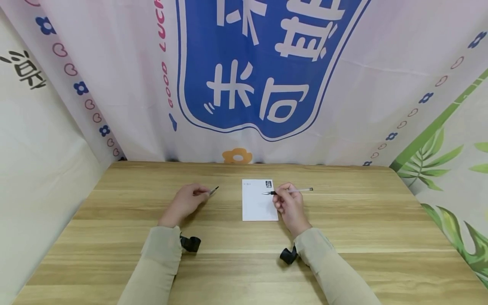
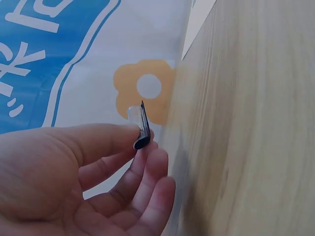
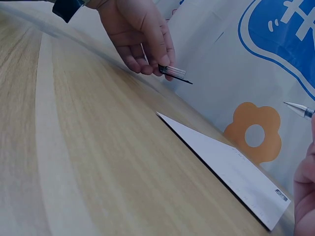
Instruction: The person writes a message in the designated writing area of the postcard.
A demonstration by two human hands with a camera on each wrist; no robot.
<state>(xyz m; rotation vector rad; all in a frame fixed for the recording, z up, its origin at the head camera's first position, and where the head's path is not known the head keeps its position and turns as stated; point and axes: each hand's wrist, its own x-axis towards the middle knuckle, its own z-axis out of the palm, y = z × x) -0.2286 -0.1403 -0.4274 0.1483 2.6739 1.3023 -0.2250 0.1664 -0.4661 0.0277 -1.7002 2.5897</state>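
Between thumb and fingertips, my left hand (image 1: 187, 201) pinches a clear pen cap (image 2: 134, 116) with a black end and black clip, held above the table left of the paper. My right hand (image 1: 290, 206) grips a pen (image 1: 305, 189) with a clear barrel, black grip and bare metal tip. That tip points left over a white notepad (image 1: 259, 205), which lies flat with a small dark printed mark in its upper right corner. In the right wrist view only part of the right hand shows, at the right edge.
The wood-grain table (image 1: 228, 271) ends at a printed curtain (image 1: 133, 93) with a blue sign shape and an orange flower. White cloth (image 1: 45, 140) hangs at the left, a leaf-patterned one at the right. Black wrist cameras (image 1: 190, 244) sit at both cuffs.
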